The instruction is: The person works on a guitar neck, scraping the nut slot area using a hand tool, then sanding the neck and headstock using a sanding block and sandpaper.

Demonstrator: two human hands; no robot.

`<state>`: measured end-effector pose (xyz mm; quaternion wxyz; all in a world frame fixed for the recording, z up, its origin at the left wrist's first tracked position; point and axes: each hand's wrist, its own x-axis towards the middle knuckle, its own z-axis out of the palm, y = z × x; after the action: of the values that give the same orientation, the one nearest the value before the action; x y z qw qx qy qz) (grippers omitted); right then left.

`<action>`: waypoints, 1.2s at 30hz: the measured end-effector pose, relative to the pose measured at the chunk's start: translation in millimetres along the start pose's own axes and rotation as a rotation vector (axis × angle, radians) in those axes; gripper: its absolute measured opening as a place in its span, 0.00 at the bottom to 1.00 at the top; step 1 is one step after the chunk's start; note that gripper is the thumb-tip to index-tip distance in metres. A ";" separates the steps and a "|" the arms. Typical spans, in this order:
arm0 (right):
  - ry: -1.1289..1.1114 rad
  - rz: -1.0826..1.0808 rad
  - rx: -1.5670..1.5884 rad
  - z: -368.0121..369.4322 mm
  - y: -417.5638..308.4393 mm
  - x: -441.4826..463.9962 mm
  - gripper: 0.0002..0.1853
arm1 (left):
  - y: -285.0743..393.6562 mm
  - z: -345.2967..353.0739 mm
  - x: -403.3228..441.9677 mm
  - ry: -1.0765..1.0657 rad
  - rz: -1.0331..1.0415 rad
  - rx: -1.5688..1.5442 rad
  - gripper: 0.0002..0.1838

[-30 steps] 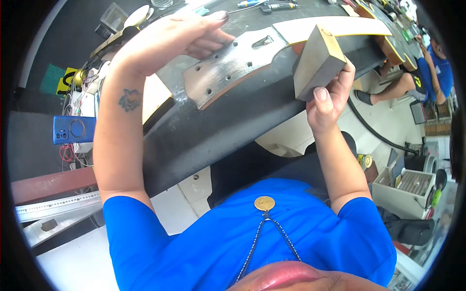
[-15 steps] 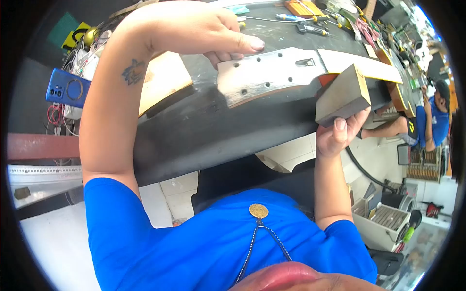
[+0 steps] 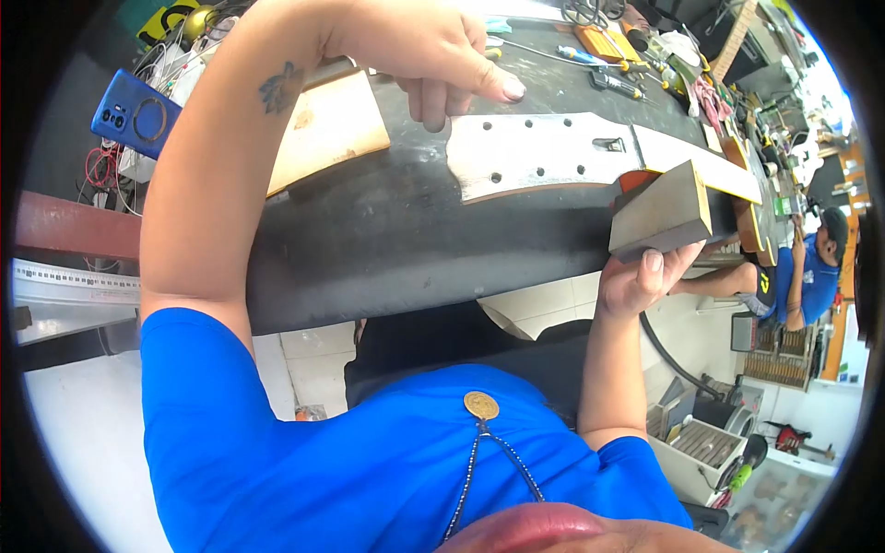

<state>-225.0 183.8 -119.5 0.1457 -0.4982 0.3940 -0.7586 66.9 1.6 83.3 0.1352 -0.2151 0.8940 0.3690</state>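
A pale, bare-faced guitar headstock (image 3: 539, 147) with several peg holes and a slot lies on the black bench. Its neck (image 3: 691, 158) runs off to the right. Above the far left end of the headstock is my left hand (image 3: 433, 60), thumb stretched out and fingers hanging loosely bent, holding nothing. My right hand (image 3: 645, 276) grips a grey-faced sanding block (image 3: 659, 217) with a tan edge from below, thumb on the near side. The block is raised in front of the neck and hides part of it. Behind it an orange-red piece (image 3: 634, 181) shows under the neck.
A light wooden board (image 3: 336, 124) lies left of the headstock. Screwdrivers (image 3: 616, 85) and other tools are at the back. A blue phone (image 3: 135, 112) rests by tangled cables on the left. Another person in blue (image 3: 811, 267) sits at the far right.
My left hand has lifted off the end of the headstock, which now lies flatter. My right hand still holds the block near the neck. The whole view has shifted slightly.
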 end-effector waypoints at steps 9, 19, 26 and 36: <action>-0.047 -0.069 -0.002 0.3 3.1 3.9 0.48 | -5.8 1.7 10.2 -0.040 -0.020 0.254 0.17; -0.070 -0.084 -0.011 2.9 2.4 5.4 0.44 | -28.8 19.9 33.0 0.137 0.167 0.363 0.13; -0.060 -0.092 -0.014 5.0 1.7 4.8 0.45 | -35.1 14.2 34.5 0.062 0.167 0.341 0.12; -0.089 -0.073 -0.002 6.6 -1.2 4.0 0.47 | -17.0 26.6 34.6 0.049 -0.021 0.537 0.17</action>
<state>-220.9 179.1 -114.8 0.1348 -0.5455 0.3694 -0.7401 47.2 0.0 40.8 0.1695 -0.1898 0.9606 0.1116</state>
